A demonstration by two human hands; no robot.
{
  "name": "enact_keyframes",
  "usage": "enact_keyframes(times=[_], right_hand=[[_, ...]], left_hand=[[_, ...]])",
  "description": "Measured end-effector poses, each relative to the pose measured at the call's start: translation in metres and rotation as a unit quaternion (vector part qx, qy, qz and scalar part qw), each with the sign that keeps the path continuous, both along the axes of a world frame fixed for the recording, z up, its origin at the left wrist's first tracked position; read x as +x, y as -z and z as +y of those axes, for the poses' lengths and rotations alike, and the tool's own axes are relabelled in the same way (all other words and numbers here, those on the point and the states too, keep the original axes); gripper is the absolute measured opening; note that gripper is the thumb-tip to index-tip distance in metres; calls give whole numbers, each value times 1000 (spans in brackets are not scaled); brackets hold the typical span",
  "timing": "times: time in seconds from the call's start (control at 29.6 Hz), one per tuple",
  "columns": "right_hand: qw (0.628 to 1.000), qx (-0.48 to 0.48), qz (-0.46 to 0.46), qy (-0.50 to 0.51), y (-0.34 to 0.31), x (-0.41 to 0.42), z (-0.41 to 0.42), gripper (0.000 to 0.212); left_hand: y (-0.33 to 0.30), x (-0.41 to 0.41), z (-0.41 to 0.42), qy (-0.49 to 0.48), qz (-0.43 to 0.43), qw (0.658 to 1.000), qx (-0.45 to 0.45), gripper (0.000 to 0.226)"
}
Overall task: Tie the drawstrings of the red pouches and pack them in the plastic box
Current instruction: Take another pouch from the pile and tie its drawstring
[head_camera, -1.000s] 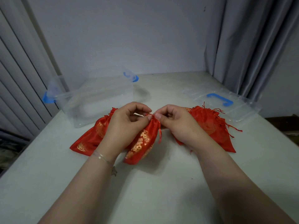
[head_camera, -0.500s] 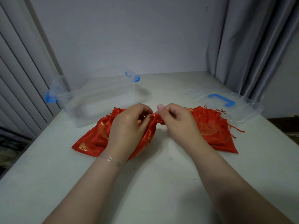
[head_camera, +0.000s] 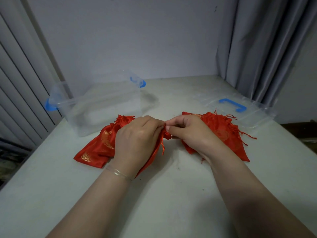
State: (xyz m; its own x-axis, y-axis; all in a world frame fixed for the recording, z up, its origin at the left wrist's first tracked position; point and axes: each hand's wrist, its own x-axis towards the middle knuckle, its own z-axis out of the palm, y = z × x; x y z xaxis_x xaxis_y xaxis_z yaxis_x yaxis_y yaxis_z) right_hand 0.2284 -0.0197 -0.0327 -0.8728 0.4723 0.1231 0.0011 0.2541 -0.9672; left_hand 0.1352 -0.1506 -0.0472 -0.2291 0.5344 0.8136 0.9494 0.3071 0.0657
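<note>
Red satin pouches with gold prints lie on the white table. My left hand [head_camera: 137, 140] covers one pouch [head_camera: 154, 155] and pinches its gathered neck. My right hand [head_camera: 190, 133] pinches the red drawstring [head_camera: 162, 145] at that same neck; a loose end of it hangs down between my hands. Another pouch [head_camera: 97, 148] lies flat to the left, partly under my left hand. Further pouches [head_camera: 224, 133] with frayed strings are piled behind my right hand. The clear plastic box [head_camera: 103, 107] with blue latches stands open at the back left, with no pouch in it.
The box's clear lid [head_camera: 240, 109] with a blue handle lies flat at the back right, near the table's edge. A grey curtain [head_camera: 267, 48] hangs behind it. Vertical blinds [head_camera: 20, 93] run along the left. The wall closes the back.
The pouch in my hands has dropped from raised to lying under my left hand. Both hands stay pinched at its neck, and a drawstring end now dangles between them.
</note>
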Motion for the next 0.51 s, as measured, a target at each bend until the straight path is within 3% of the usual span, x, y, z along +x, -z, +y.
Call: enact_keyframes(times=[0.24, 0.51], right_hand=[[987, 143, -12, 69, 4, -4, -6, 10], [940, 318, -42, 118, 4, -2, -4, 4]], left_hand=[[0, 1, 0, -34, -23, 999, -26, 30], [-2, 0, 2, -53, -63, 994, -71, 20]])
